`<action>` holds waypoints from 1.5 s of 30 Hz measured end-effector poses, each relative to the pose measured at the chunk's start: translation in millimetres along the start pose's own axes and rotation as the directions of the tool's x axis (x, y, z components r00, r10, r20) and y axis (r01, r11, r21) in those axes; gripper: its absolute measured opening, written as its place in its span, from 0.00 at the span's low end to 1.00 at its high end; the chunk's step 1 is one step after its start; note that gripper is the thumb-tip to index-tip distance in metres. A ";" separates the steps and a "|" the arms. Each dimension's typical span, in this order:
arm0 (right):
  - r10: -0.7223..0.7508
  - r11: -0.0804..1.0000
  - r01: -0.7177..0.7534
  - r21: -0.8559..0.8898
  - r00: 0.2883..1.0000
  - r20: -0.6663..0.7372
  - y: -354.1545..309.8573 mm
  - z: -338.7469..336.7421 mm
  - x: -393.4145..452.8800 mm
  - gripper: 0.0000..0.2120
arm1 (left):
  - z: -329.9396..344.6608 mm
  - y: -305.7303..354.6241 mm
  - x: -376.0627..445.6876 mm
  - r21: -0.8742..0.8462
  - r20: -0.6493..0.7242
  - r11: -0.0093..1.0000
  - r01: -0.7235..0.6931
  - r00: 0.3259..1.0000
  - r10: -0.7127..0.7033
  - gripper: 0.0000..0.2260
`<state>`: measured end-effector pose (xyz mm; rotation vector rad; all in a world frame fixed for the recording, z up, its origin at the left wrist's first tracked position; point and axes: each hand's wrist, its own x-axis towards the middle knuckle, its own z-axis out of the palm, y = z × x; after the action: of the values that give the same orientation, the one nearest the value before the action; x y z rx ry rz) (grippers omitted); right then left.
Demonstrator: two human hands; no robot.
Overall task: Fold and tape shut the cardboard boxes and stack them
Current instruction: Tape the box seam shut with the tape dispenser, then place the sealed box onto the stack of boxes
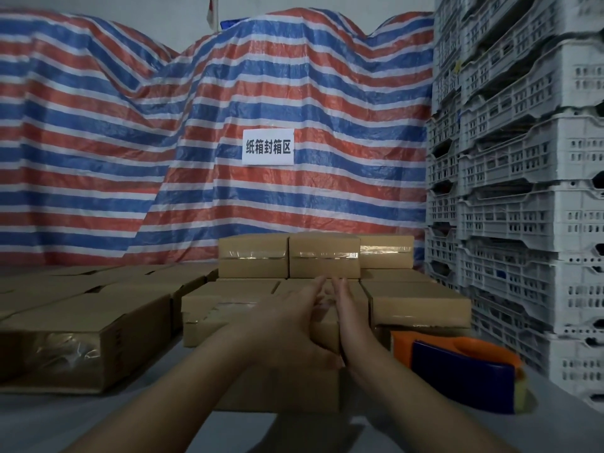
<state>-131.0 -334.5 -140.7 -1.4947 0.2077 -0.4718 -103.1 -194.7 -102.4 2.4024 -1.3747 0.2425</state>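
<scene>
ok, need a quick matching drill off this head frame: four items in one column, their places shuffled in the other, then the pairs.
Items
1. tape dispenser
2. paper sign
3. plastic crates
4. box under both hands

Places
A. stacked tall along the right edge
B. fixed to the striped tarp
C. nearest the camera, centre of the table
D. on the table, right of the right hand

The left hand also rests on that box.

Pairs: 1-D, 2-B, 3-A, 4-C

Near box point(281, 390) top mostly hidden under both hands, tape dispenser point(464, 374) apparently blurred.
</scene>
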 end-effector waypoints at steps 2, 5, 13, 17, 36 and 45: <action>0.046 0.999 -0.046 -0.012 0.999 -0.003 -6.4 -0.7 -5.7 0.27 | -3.9 2.0 -0.1 -0.195 -0.030 0.981 0.016 0.999 -0.022 0.48; -0.004 0.992 0.003 -0.126 1.000 -0.010 -2.2 -8.5 -18.9 0.30 | -10.2 0.4 -11.8 -0.431 -0.300 0.901 -0.054 0.950 -0.086 0.34; -0.063 0.911 0.152 -0.384 0.970 0.234 20.2 -31.1 -41.4 0.53 | -1.3 -58.2 -64.6 -0.692 -0.457 0.711 0.123 0.688 -0.564 0.39; -0.040 0.890 0.182 -0.417 0.944 0.327 22.2 -31.4 -43.6 0.57 | 16.8 -63.7 -75.6 -0.888 -0.097 0.423 0.181 0.826 -0.555 0.39; -0.474 0.864 0.425 -0.269 0.867 -0.155 -71.6 -92.1 -13.0 0.37 | -39.4 24.1 46.3 -0.790 -0.485 0.575 -0.213 0.791 -0.373 0.29; -0.085 0.983 0.042 -0.177 0.966 -0.245 -147.3 -199.0 74.0 0.22 | -38.2 30.6 191.2 -0.557 -0.294 0.798 -0.232 0.953 0.073 0.53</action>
<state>-173.3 -547.2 -0.1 -1.6106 0.4092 -0.7116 -30.4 -346.2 1.2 1.6840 -1.2868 0.1359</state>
